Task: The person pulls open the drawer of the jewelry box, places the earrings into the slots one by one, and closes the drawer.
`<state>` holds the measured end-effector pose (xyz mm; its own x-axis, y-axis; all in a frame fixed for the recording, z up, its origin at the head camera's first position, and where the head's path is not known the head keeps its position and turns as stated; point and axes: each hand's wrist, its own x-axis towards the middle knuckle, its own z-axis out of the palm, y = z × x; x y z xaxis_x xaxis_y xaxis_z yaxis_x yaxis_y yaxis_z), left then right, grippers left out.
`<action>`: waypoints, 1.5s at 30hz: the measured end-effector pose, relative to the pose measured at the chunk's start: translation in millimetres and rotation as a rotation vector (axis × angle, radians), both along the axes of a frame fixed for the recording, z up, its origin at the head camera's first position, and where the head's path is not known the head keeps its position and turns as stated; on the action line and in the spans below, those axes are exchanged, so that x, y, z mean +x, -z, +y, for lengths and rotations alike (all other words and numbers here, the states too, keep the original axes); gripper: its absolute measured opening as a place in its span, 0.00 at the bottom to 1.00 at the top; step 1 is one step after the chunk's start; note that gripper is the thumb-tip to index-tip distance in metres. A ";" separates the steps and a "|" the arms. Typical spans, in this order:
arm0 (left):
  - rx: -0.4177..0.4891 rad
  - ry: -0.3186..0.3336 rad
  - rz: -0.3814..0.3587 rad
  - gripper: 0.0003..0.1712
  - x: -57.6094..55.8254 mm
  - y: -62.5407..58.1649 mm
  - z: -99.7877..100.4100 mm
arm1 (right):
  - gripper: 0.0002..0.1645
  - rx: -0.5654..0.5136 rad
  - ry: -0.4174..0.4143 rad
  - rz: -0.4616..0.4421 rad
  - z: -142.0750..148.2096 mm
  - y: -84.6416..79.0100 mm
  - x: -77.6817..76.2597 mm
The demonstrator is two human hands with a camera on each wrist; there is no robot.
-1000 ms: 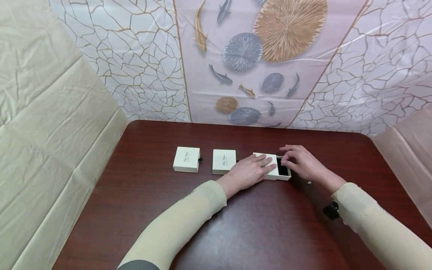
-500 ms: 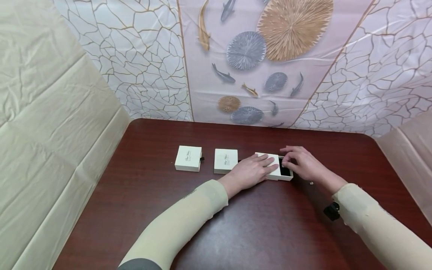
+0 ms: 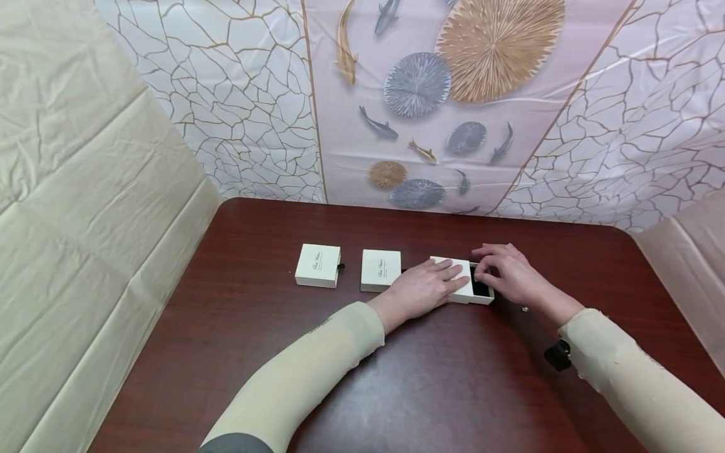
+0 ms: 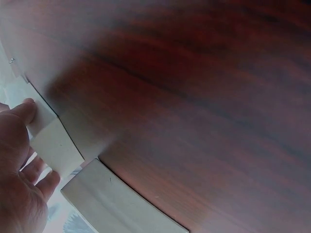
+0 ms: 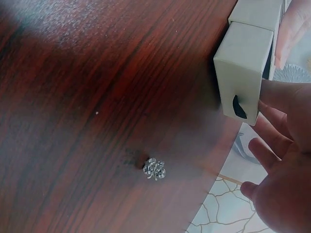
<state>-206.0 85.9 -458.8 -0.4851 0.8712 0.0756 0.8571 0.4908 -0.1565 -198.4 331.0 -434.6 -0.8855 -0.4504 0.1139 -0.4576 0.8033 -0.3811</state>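
Observation:
A white sliding drawer box (image 3: 463, 290) is on the table, its drawer (image 5: 243, 63) partly pulled out to the right, showing a black insert (image 3: 481, 289). My left hand (image 3: 418, 290) rests across the box's sleeve with its fingers spread. At the drawer, my right hand (image 3: 512, 275) has its bent fingertips over or in the insert; whether they pinch anything is hidden. A black ribbon tab (image 5: 239, 108) sticks out of the drawer's end. A small silvery clover-shaped piece of jewellery (image 5: 154, 169) lies on the table below my right hand.
Two closed white boxes with printed lids stand left of my left hand: a nearer one (image 3: 381, 269) and a farther one (image 3: 318, 264) with a black tab. The dark red wooden table (image 3: 430, 377) ends at a patterned cloth backdrop (image 3: 419, 176).
The whole scene has shifted slightly right as the head view turned. Both hands keep nearly the same place on the box and drawer, which look unchanged.

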 end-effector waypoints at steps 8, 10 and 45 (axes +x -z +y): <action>-0.009 0.001 0.000 0.30 0.2 0.1 0.6 | 0.07 0.052 -0.002 0.102 2.0 3.2 -2.3; -0.009 0.003 0.001 0.30 0.3 0.2 1.0 | 0.08 0.064 0.003 0.113 2.0 2.9 -2.3; -0.013 0.006 0.007 0.30 -0.2 -0.1 1.5 | 0.11 0.059 -0.022 0.263 19.4 -14.7 15.4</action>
